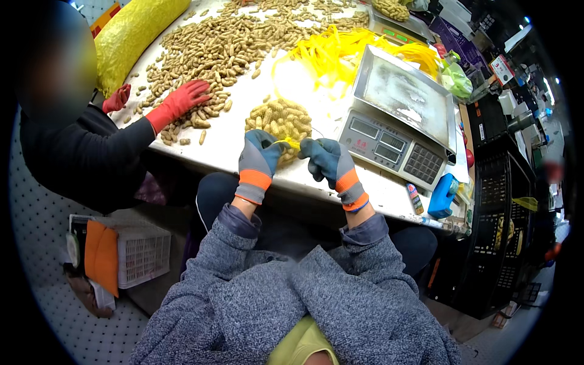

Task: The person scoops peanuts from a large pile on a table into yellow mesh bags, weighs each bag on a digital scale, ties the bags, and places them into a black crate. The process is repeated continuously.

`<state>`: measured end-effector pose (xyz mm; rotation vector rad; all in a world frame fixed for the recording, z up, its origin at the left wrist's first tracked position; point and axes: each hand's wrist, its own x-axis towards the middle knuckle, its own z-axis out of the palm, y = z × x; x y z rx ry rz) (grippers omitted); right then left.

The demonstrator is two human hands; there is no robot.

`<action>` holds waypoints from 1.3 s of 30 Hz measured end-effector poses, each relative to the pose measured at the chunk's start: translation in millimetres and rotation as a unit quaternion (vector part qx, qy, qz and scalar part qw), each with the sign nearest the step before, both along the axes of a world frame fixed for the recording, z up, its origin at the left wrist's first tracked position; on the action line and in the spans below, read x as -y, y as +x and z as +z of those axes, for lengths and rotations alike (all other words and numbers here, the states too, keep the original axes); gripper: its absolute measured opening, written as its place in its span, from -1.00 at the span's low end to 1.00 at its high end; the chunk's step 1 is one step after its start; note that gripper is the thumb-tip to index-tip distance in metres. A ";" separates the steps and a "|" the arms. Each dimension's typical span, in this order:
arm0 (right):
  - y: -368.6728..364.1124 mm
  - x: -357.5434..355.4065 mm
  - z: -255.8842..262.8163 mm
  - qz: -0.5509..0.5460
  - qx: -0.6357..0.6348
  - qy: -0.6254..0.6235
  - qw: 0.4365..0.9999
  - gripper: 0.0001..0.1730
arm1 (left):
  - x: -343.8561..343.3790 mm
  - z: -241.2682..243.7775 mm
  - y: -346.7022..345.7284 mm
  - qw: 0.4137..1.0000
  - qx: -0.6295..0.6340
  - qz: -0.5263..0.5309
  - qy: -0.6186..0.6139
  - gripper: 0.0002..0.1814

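A net bag filled with unshelled peanuts (278, 119) rests near the front edge of the white table. Its yellow gathered neck (292, 143) is stretched between my two gloved hands. My left hand (262, 150), in a blue-grey work glove with an orange cuff, pinches the neck from the left. From the right, my right hand (325, 157), gloved the same way, grips the neck's other end with its fingers curled. The fingers hide part of the neck, so a knot cannot be made out.
A digital scale (397, 123) stands to the right, beside yellow net bags (337, 50). Loose peanuts (219, 50) cover the table's far left. A co-worker's red-gloved hand (182, 102) rests among them. A blue bottle (442, 196) and a small tube (414, 199) sit at the front right.
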<state>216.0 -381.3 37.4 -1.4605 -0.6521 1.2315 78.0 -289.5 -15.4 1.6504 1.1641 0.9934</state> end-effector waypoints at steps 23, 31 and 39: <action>-41.3 5.7 15.2 0.109 -0.019 0.114 0.987 -0.70 | -56.0 35.8 4.7 0.792 -0.149 -0.284 0.520 -0.83; -45.5 12.9 22.8 0.162 -0.036 0.077 0.983 -0.66 | -57.9 29.6 20.0 0.794 -0.147 -0.245 0.536 -0.81; -52.7 7.6 29.8 0.244 -0.074 0.072 0.964 -0.73 | -74.4 10.1 13.2 0.817 -0.120 -0.221 0.518 -0.83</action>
